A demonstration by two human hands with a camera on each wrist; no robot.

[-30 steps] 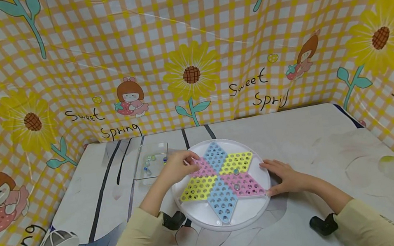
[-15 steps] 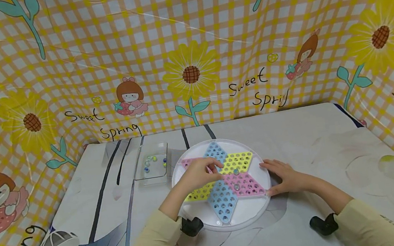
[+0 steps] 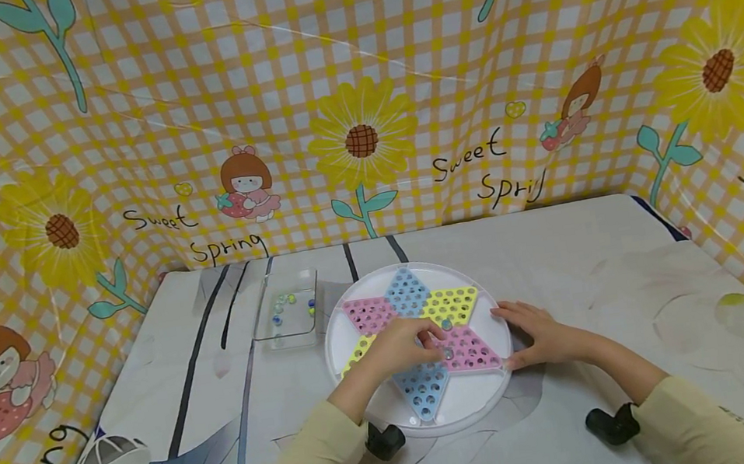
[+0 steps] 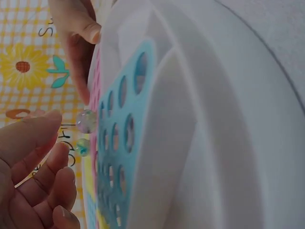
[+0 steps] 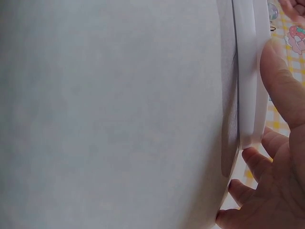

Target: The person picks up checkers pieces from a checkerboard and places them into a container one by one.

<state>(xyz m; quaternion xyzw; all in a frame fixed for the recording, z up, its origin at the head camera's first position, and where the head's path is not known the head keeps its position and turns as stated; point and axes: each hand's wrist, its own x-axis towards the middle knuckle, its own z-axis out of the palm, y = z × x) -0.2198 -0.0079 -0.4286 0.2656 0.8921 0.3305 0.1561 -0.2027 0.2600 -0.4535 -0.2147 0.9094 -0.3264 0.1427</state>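
Note:
A round white checkers board point(image 3: 465, 401) with a pink, yellow and blue star of holes lies mid-table. Two glass marbles point(image 3: 446, 353) point(image 3: 445, 324) sit on it near the centre. My left hand point(image 3: 403, 345) hovers over the star's middle with fingers curled, its tips just left of the nearer marble. In the left wrist view the thumb and curled fingers point(image 4: 33, 162) lie close to both marbles point(image 4: 86, 120) without touching; anything inside the hand is hidden. My right hand point(image 3: 537, 337) holds the board's right rim, thumb and fingers spanning the rim point(image 5: 248, 71).
A clear shallow tray point(image 3: 265, 331) holding several marbles point(image 3: 289, 301) stands left of the board. A yellow checked sunflower curtain point(image 3: 356, 109) walls the table on three sides. The tabletop point(image 3: 631, 268) stretches to the right of the board.
My left hand has moved from the board's upper-left edge near the tray rightward and toward me, to the star's centre. The right hand and board have stayed put.

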